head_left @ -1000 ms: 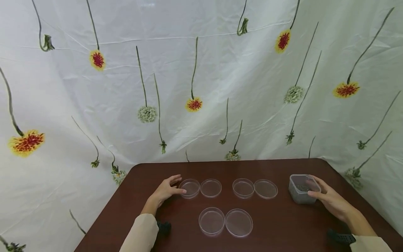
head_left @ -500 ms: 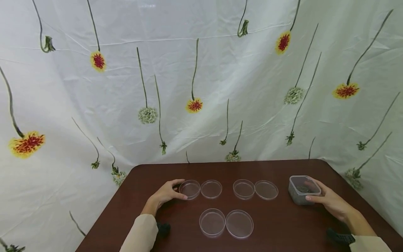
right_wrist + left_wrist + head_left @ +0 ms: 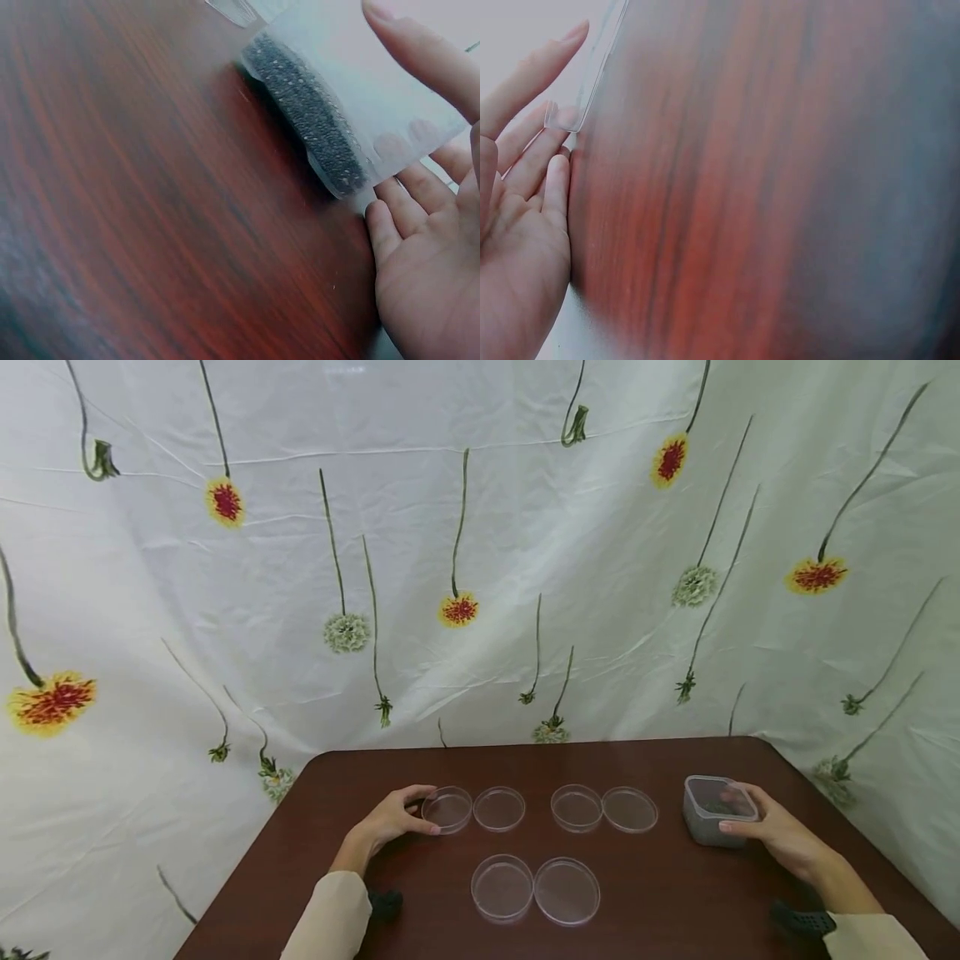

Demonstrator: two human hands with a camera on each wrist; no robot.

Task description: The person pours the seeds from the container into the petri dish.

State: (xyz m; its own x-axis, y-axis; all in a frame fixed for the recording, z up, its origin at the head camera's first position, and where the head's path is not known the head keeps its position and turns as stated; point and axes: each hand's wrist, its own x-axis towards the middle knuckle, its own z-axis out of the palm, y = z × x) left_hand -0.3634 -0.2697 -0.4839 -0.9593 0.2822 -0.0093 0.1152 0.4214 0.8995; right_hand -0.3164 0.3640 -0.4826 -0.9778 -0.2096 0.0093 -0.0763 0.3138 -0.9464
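Note:
On the left of the table, my left hand (image 3: 391, 820) holds the near-left clear petri dish (image 3: 447, 811) by its rim, thumb in front and fingers behind. The left wrist view shows part of that dish's clear wall (image 3: 570, 112) between the thumb and fingers. At the right, my right hand (image 3: 780, 832) grips a square translucent plastic tub (image 3: 710, 827) from its right side. Small dark grains (image 3: 307, 112) fill its lower part, as seen in the right wrist view. The tub stands upright on the table; its far side is hidden.
Another petri dish (image 3: 499, 810) stands just right of the held one. Two more, a left dish (image 3: 577, 809) and a right dish (image 3: 630, 811), sit towards the tub. A front pair, dish (image 3: 502, 889) and dish (image 3: 567, 892), touch. Behind the brown table (image 3: 660, 910) hangs a flowered cloth (image 3: 420, 677).
My left thumb has moved from over the dish to its front rim, and the fingers have come closer round it. My right thumb has slid slightly left along the tub. The dishes have stayed put.

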